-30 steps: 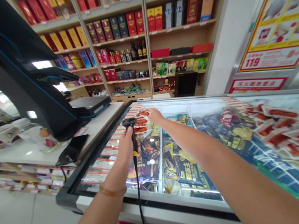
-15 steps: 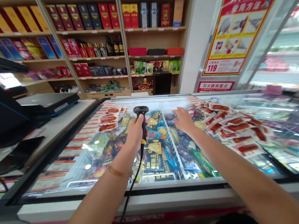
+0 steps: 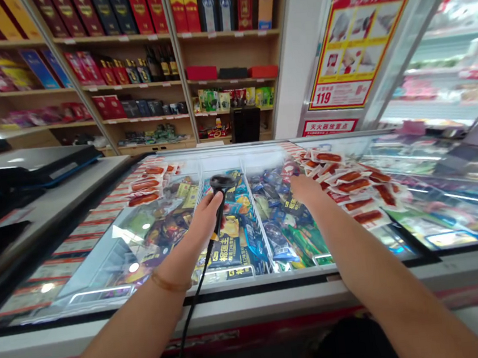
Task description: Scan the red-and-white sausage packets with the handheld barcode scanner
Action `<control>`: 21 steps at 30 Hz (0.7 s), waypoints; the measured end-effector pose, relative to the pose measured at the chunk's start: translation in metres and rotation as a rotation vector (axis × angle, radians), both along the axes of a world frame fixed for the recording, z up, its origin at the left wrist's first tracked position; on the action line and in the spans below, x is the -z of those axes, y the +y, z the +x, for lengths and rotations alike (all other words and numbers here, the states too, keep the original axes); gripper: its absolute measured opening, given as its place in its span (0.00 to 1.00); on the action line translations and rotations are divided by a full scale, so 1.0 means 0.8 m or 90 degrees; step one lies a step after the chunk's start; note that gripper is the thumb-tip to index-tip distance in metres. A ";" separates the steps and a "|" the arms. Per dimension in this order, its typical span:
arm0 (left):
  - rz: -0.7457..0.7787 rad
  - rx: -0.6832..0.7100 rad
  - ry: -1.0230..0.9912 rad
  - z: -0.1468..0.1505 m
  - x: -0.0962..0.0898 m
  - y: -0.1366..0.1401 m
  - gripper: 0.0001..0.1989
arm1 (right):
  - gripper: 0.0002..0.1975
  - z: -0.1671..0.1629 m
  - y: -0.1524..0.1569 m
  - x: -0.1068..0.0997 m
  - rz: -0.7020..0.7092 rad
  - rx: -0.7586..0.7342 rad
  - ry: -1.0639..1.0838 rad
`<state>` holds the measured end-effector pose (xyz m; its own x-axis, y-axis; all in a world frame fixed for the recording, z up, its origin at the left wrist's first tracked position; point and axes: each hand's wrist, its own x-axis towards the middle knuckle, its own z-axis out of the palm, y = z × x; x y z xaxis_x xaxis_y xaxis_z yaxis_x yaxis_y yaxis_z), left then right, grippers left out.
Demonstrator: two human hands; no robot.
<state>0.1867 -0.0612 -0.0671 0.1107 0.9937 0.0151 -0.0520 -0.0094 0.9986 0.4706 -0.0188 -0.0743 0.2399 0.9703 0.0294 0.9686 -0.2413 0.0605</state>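
A black corded barcode scanner [image 3: 221, 182] is upright in my left hand [image 3: 205, 215], with my fingers wrapped around its handle. Its cable hangs down past the freezer's front edge. Under it, behind glass, lie yellow-and-black frozen packs [image 3: 226, 247] and blue packs. My right hand [image 3: 305, 189] is over the right compartment, at the left edge of a pile of vacuum-packed sausages [image 3: 352, 181] on the glass. A red-and-white pack [image 3: 290, 169] shows just beyond its fingers. The fingertips are blurred and partly hidden, so I cannot tell whether they grip anything.
More packed sausages [image 3: 144, 190] lie on the glass at left. The freezer's front rim [image 3: 277, 296] runs across below my forearms. A flat scale-like device [image 3: 45, 165] stands on the left counter. Shelves of boxes and bottles [image 3: 137, 70] are behind. Something grey-purple, blurred, enters at far right.
The view has shifted right and slightly down. My right hand has moved right toward the sausage packs, its fingers now less visible. My left hand still holds the scanner, now tilted more.
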 end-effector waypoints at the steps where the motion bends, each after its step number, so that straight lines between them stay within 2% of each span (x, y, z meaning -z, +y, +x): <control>1: 0.004 0.003 0.003 0.000 -0.001 0.000 0.20 | 0.21 0.003 0.001 0.000 0.000 0.002 -0.001; 6: 0.005 0.027 0.025 0.001 -0.001 -0.004 0.21 | 0.18 -0.001 0.003 0.004 0.028 -0.043 0.016; 8: 0.006 0.030 0.033 0.001 0.000 -0.005 0.21 | 0.17 -0.017 0.005 0.008 0.076 -0.106 0.065; 12: 0.012 0.031 0.027 0.002 0.004 -0.004 0.20 | 0.16 -0.053 0.008 0.014 0.212 -0.280 0.253; 14: 0.006 0.031 0.020 0.001 0.005 -0.002 0.20 | 0.16 -0.057 0.010 0.016 0.258 -0.323 0.289; 16: 0.003 0.028 0.017 0.001 0.006 -0.001 0.20 | 0.18 -0.045 0.013 0.017 0.255 -0.293 0.264; 19: 0.004 0.031 0.014 -0.001 0.006 0.000 0.20 | 0.22 -0.005 0.018 0.021 0.174 -0.199 0.221; 21: 0.006 0.034 0.013 -0.001 0.005 -0.001 0.20 | 0.20 0.025 0.022 0.026 0.181 -0.172 0.226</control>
